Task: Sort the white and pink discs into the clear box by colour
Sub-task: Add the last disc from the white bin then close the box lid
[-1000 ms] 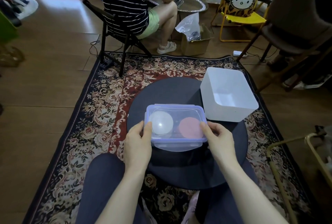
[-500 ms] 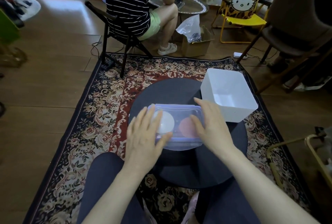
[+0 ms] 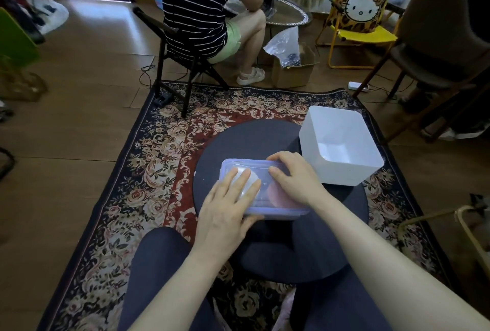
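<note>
Pressing the lid shut calls for even, flat pressure: the left hand lies open-fingered over the white discs, the right hand curls loosely over the pink discs, gripping nothing, on the clear box beside the white bin on the bench.

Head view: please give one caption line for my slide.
Both hands, left hand and right hand, press the lid onto the clear box.
</note>
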### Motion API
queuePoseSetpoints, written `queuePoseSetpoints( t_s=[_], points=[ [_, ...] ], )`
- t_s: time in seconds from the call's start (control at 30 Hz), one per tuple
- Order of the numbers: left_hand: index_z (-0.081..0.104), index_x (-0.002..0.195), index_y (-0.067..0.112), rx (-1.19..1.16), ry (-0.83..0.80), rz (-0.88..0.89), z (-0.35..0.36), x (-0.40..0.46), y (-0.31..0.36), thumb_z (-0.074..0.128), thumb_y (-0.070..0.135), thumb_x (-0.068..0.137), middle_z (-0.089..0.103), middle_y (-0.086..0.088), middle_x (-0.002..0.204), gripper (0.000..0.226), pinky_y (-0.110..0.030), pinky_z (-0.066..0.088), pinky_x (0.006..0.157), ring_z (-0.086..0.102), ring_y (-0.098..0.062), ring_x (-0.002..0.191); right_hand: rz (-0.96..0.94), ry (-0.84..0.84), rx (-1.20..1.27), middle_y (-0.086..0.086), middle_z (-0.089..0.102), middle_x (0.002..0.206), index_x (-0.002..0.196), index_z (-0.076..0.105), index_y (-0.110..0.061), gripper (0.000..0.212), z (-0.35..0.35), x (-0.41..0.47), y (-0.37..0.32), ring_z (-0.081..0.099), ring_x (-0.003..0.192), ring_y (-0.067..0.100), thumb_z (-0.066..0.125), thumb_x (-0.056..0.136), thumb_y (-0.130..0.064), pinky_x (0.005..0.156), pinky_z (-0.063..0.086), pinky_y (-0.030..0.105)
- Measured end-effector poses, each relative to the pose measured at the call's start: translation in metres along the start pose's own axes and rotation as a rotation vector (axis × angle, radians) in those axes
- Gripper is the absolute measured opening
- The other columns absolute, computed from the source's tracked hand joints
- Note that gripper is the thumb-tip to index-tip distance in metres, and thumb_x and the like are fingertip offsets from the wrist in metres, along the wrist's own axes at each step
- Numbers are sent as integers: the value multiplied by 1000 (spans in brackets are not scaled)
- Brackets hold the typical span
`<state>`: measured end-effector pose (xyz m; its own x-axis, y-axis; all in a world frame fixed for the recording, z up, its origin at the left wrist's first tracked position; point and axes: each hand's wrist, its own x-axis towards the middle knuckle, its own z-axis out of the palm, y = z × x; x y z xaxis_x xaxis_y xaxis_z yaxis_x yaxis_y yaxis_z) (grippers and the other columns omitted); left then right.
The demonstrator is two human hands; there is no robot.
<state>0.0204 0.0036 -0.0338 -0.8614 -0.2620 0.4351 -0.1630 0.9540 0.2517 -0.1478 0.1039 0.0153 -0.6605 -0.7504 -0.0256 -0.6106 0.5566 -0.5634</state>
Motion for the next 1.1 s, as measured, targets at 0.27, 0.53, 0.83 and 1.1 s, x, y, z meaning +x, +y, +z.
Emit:
queuePoseSetpoints(
  t_s=[0.27, 0.53, 0.83, 1.1],
  points=[
    [58, 129, 16, 2, -8, 13, 2, 11, -6, 76, 39, 77, 53, -6, 140, 60, -40, 46, 99, 42, -26, 136, -52, 74, -73, -3, 52, 134, 131, 52, -20, 38, 3, -8, 4, 40, 127, 20, 47, 95, -31, 105, 31, 37],
    [62, 124, 17, -3, -42, -10, 3, 41, -20, 85, 38, 65, 56, -6, 136, 67, -38, 52, 86, 49, -27, 130, -213, -19, -154, -5, 38, 147, 136, 47, -23, 49, -14, -43, 3, 27, 138, 16, 61, 90, -27, 110, 24, 30],
    [60, 117, 19, -36, -60, 13, -5, 66, -24, 87, 32, 61, 60, -3, 123, 63, -35, 55, 56, 37, -20, 123, -179, -27, -209, -3, 43, 143, 131, 51, -21, 47, -21, -16, 0, 32, 135, 18, 61, 87, -10, 106, 35, 33],
    [67, 107, 26, 11, -104, 17, -11, 77, -26, 93, 39, 47, 65, 3, 110, 67, -29, 52, 41, 40, -13, 110, -191, -37, -240, -3, 48, 132, 123, 54, -19, 39, -22, -16, -3, 38, 125, 20, 59, 86, -8, 95, 43, 37]
  ],
)
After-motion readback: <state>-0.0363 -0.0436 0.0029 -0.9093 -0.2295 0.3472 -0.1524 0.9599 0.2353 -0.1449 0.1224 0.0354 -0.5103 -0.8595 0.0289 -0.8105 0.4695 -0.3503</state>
